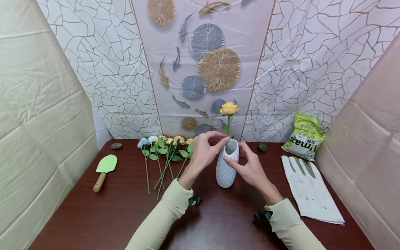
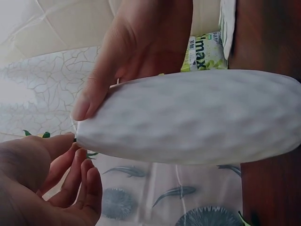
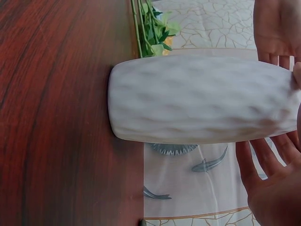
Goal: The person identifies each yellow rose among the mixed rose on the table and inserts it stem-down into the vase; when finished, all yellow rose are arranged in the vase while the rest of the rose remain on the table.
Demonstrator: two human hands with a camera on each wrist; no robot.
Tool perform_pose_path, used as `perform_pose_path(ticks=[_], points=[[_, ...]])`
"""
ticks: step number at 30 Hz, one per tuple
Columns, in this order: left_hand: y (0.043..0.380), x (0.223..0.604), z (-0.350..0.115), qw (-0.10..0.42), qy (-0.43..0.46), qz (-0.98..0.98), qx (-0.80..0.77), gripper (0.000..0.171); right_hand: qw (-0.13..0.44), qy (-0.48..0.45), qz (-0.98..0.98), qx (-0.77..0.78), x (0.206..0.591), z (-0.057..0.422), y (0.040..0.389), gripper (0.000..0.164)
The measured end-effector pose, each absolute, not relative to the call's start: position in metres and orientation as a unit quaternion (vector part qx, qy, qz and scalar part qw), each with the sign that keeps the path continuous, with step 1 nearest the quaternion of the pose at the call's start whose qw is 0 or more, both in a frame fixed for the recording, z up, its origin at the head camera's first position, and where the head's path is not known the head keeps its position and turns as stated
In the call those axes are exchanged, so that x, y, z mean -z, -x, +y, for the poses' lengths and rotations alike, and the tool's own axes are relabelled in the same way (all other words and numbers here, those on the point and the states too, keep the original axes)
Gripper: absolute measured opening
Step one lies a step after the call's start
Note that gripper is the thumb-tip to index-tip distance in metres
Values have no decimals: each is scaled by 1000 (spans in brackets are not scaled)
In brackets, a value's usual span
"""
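Note:
A white dimpled vase [image 1: 225, 170] stands on the dark wooden table, leaning slightly in the head view. My right hand [image 1: 250, 165] grips its upper part, thumb on the near side and fingers behind, as the right wrist view also shows on the vase [image 3: 202, 101]. At the mouth, my left hand [image 1: 207, 147] pinches the stem of a yellow rose [image 1: 229, 108] between thumb and fingers. The bloom rises above the rim, and the lower stem goes into the opening. In the left wrist view the left hand [image 2: 61, 179] is right at the rim of the vase [image 2: 188, 117].
Several loose roses [image 1: 168, 149], blue, white and yellow, lie left of the vase. Farther left are a green trowel [image 1: 105, 166] and a stone [image 1: 116, 146]. Another dark stone [image 1: 262, 147], a green bag [image 1: 304, 137] and white gloves [image 1: 312, 194] are on the right.

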State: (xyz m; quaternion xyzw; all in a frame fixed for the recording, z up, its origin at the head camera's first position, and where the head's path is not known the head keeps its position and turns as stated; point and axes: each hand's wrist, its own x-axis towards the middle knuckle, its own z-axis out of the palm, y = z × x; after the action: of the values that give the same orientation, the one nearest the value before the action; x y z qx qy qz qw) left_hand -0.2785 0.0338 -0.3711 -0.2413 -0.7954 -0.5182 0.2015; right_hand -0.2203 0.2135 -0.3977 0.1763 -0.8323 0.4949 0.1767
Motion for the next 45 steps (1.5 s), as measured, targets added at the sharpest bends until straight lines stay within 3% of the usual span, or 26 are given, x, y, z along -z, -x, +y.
perform_pose_path(ticks=[10, 19, 37, 41, 45], points=[[277, 379, 17, 172, 251, -786, 538, 16, 181, -176, -830, -498, 400, 213, 221, 50], [277, 396, -14, 179, 244, -805, 510, 16, 173, -164, -842, -484, 399, 211, 220, 51], [311, 439, -132, 227, 93, -865, 438, 18, 189, -169, -837, -485, 431, 225, 242, 51], [315, 451, -135, 181, 91, -888, 412, 14, 190, -169, -836, -485, 431, 225, 243, 52], [311, 459, -122, 103, 130, -910, 379, 7, 192, -169, -835, -488, 431, 225, 243, 52]])
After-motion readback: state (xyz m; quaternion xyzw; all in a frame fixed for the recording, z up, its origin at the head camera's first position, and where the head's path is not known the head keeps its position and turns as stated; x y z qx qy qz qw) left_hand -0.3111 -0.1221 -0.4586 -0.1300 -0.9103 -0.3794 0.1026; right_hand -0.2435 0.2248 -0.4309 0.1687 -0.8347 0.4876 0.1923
